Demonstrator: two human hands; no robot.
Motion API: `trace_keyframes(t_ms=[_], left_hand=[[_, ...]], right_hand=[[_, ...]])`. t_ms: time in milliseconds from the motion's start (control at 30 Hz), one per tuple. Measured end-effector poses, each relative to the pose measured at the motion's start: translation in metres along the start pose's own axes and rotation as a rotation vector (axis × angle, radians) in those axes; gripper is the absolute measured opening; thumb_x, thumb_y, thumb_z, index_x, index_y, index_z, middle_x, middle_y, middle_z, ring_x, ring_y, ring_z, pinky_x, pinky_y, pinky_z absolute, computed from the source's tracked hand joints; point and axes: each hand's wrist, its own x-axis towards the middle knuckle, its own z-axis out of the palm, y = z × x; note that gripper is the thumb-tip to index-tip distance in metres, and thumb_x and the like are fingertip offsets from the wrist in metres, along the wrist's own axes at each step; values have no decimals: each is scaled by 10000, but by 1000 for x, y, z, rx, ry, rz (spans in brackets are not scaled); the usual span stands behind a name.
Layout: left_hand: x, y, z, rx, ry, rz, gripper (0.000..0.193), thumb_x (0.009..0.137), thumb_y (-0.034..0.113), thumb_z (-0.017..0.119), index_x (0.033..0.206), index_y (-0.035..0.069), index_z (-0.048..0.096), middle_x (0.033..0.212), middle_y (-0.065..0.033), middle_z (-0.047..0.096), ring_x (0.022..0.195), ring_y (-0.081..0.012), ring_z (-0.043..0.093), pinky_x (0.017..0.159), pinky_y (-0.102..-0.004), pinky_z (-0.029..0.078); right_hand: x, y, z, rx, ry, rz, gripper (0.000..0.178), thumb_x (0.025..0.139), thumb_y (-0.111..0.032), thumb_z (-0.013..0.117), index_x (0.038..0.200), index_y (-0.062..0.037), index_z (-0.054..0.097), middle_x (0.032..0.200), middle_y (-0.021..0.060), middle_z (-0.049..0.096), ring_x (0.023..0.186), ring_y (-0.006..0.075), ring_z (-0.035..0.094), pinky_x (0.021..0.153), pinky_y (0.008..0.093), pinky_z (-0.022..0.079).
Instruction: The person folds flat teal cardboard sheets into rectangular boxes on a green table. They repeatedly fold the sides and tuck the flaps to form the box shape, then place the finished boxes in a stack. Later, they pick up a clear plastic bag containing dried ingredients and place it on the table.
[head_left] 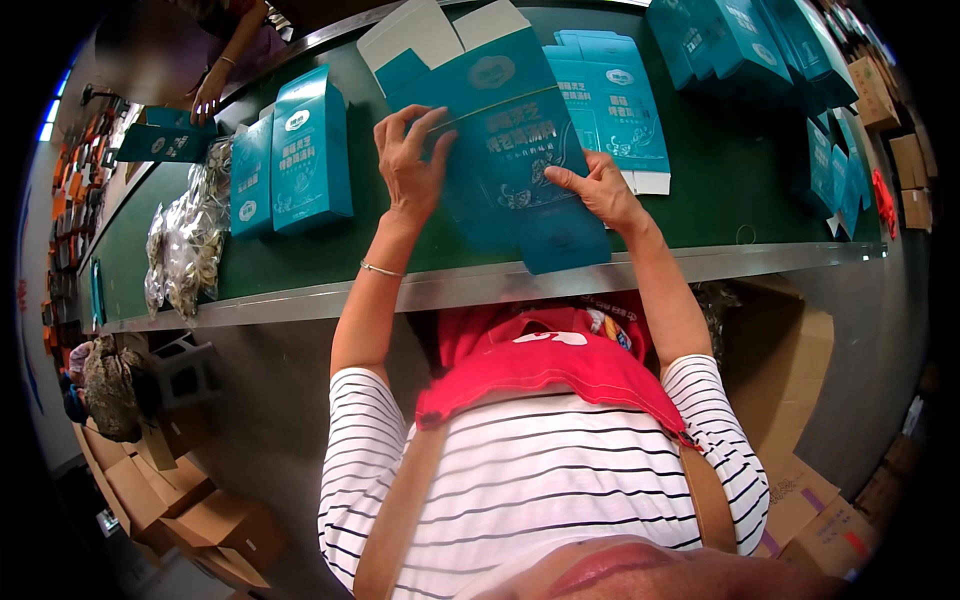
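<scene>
Above the near edge of the green table, I hold a teal flattened carton [510, 150] with white flaps at its top, tilted up toward me. A thin yellowish rubber band [500, 105] runs slantwise across its upper face. My left hand [408, 160] is at the carton's left side, fingers curled at the band's end. Along the other side, my right hand [605, 195] grips the carton with its thumb on the front and the fingers hidden behind. Whether more cartons lie behind it is hidden. Another flat teal carton stack [615, 100] lies just beyond my right hand.
Upright teal boxes [310, 150] stand at left beside clear plastic packets [190, 230]. More teal cartons [725, 45] are piled at far right. Across the table, a co-worker's hand [208, 95] is near an open box [165, 135]. Cardboard boxes [195, 510] sit below.
</scene>
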Motion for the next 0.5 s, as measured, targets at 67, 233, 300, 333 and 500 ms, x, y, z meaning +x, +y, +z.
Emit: trace_keyframes(t_ms=[67, 233, 300, 333, 500], left_hand=[[6, 9, 3, -21, -13, 5, 176, 754, 78, 690, 922, 83, 638, 949, -84, 598, 943, -286, 516, 806, -373, 436], [11, 1, 17, -90, -42, -3, 76, 834, 68, 620, 852, 33, 555, 869, -97, 587, 852, -245, 541, 751, -341, 439], [14, -5, 13, -228, -39, -155, 66, 885, 76, 575, 877, 30, 528, 797, -75, 571, 729, -185, 546, 651, -295, 442], [17, -9, 7, -365, -48, -304, 70, 917, 84, 545, 889, 29, 512, 748, -57, 556, 642, -141, 539, 578, -261, 437], [28, -58, -52, 17, 232, -174, 102, 932, 108, 523, 873, 26, 507, 724, -87, 546, 591, -169, 536, 529, -285, 422]], right_hand=[[-3, -2, 3, -21, -12, -33, 280, 868, -197, 659, 1078, -14, 626, 945, 49, 677, 819, 95, 617, 752, 254, 519], [-10, -21, 6, 14, -30, 11, 288, 878, -188, 643, 1099, -6, 616, 959, 52, 676, 842, 94, 611, 761, 246, 514], [-12, -27, 1, -13, -24, 3, 299, 877, -188, 641, 1107, 0, 611, 965, 54, 675, 849, 98, 612, 765, 244, 513], [-15, -32, -4, -54, -36, 26, 307, 874, -189, 643, 1113, 2, 607, 966, 55, 675, 850, 100, 613, 765, 244, 513], [-31, -59, -45, -439, -177, 121, 344, 844, -208, 675, 1104, 10, 623, 962, 47, 676, 836, 92, 610, 763, 233, 498]])
